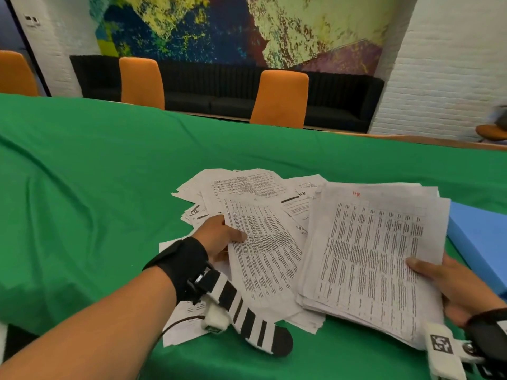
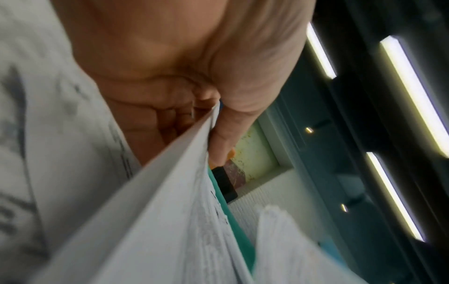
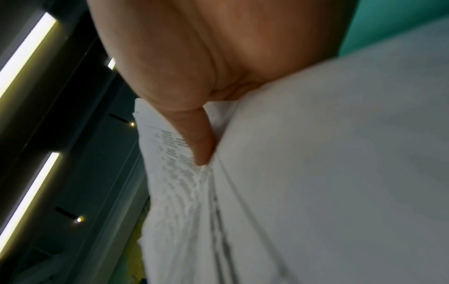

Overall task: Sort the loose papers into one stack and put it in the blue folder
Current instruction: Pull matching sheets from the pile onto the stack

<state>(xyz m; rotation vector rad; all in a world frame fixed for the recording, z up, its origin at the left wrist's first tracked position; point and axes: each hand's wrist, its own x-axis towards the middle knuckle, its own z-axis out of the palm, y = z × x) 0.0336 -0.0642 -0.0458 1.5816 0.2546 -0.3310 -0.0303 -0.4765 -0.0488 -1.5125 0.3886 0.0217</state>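
A thick stack of printed papers (image 1: 370,259) is held tilted above the green table, my right hand (image 1: 439,275) gripping its right edge, thumb on top. In the right wrist view the thumb (image 3: 194,138) presses on the stack (image 3: 316,173). My left hand (image 1: 222,237) pinches the left edge of a printed sheet (image 1: 263,248) lying over a loose pile of papers (image 1: 241,187). The left wrist view shows the thumb (image 2: 233,119) on top of that sheet (image 2: 157,221) and fingers underneath. The blue folder (image 1: 480,242) lies at the right, partly behind the stack.
A green cloth (image 1: 109,174) covers the table. More loose sheets (image 1: 181,325) lie under my left forearm. Orange chairs (image 1: 279,100) stand along the far edge, with a black sofa (image 1: 219,91) behind them.
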